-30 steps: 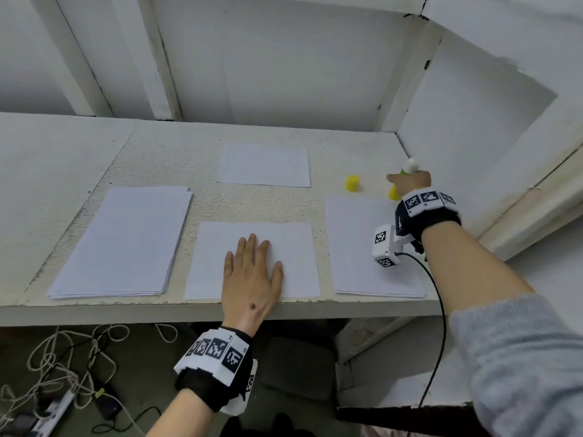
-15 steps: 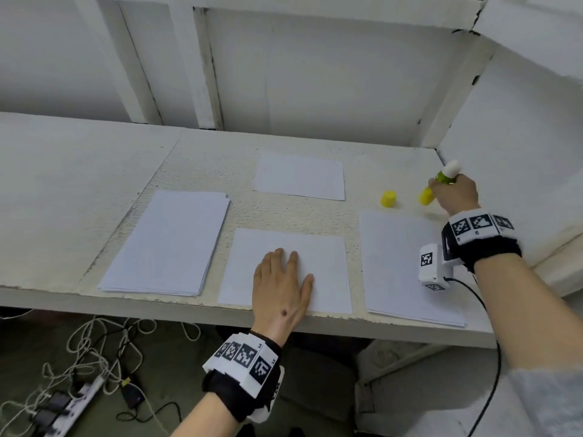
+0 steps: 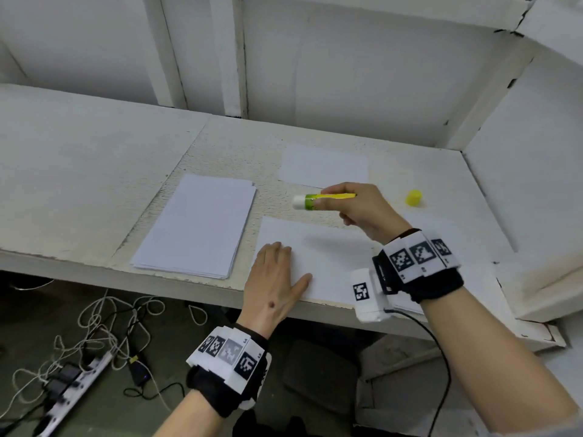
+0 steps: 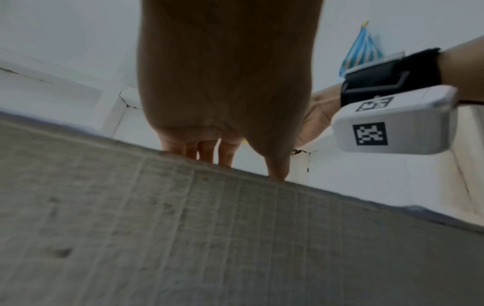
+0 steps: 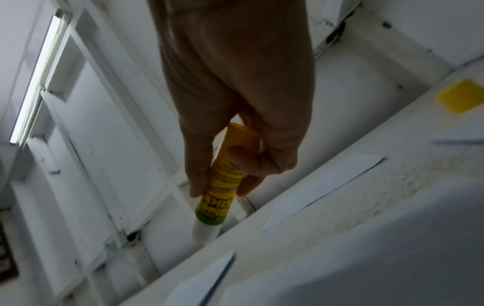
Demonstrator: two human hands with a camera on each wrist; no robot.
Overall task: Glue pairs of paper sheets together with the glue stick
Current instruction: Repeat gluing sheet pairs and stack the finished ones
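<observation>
My right hand [image 3: 356,209] grips an uncapped yellow and green glue stick [image 3: 318,199] above the far edge of the middle sheet [image 3: 331,257], its white glue tip pointing left. In the right wrist view the fingers curl round the glue stick [image 5: 222,182]. My left hand [image 3: 274,279] lies flat with straight fingers on the near left corner of that sheet, at the table's front edge. The yellow cap [image 3: 413,197] stands on the table to the right. In the left wrist view the fingers [image 4: 207,151] press on top of the table edge.
A stack of white paper [image 3: 198,225] lies to the left. A single sheet [image 3: 325,167] lies further back, and another pile [image 3: 463,228] sits at the right, partly behind my wrist. White walls close the back and right. Cables and a power strip [image 3: 72,392] lie on the floor.
My right hand has carried the glue stick from the back right corner leftward to above the middle sheet, turning its tip to the left. The left hand stays flat on the sheet.
</observation>
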